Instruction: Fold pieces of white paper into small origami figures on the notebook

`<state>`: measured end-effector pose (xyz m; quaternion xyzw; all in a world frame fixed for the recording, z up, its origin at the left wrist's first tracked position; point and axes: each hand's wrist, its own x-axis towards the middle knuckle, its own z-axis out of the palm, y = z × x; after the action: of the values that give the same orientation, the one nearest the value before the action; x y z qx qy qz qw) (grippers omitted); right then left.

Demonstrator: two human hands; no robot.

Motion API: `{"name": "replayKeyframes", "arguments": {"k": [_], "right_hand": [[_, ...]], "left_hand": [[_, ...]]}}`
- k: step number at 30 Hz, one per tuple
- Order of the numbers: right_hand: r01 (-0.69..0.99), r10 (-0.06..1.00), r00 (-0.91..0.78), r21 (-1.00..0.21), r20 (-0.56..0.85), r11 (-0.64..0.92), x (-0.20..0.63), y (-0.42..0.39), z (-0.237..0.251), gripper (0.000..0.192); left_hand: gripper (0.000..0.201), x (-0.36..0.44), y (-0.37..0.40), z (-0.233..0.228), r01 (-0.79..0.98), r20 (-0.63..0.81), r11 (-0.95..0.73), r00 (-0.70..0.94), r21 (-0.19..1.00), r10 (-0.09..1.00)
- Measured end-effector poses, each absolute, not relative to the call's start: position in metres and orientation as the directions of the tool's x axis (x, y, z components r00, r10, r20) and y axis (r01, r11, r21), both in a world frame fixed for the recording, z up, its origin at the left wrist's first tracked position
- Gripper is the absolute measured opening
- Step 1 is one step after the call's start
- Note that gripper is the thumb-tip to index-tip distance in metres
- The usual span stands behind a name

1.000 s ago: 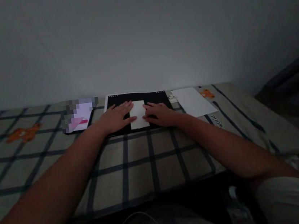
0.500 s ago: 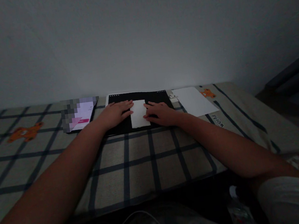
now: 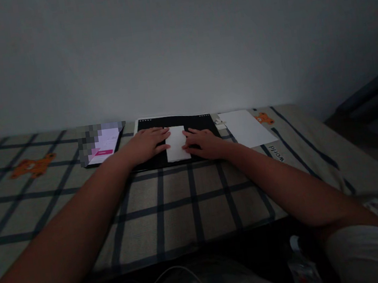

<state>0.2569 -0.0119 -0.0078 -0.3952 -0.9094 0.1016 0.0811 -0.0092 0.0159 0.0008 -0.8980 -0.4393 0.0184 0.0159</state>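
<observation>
A white paper piece [image 3: 177, 144], upright-rectangular in outline, lies flat on a black sheet or folder [image 3: 189, 121] with small white marks at its top corners. My left hand [image 3: 146, 145] rests palm down on the black surface, its fingertips touching the paper's left edge. From the other side, my right hand [image 3: 205, 143] lays its spread fingers on the paper's right edge. Both hands are open, pressing rather than gripping. Whether the paper is folded, I cannot tell.
A tablet or large phone [image 3: 106, 145] with a lit screen lies to the left. On the right are a white sheet [image 3: 247, 128] and small white scraps [image 3: 220, 124]. A checked cloth [image 3: 179, 207] covers the table against the wall. Below its front edge stands a clear bottle [image 3: 302, 265].
Hardly anything differs; the whole view has shifted very slightly. My left fingers reach marginally further over the paper's left edge.
</observation>
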Motion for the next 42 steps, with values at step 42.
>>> {"name": "replayKeyframes", "arguments": {"k": [42], "right_hand": [[0.714, 0.740, -0.671, -0.227, 0.048, 0.663, 0.257, -0.014, -0.005, 0.030]], "left_hand": [[0.053, -0.012, 0.011, 0.003, 0.822, 0.104, -0.566, 0.559, 0.064, 0.823]]}}
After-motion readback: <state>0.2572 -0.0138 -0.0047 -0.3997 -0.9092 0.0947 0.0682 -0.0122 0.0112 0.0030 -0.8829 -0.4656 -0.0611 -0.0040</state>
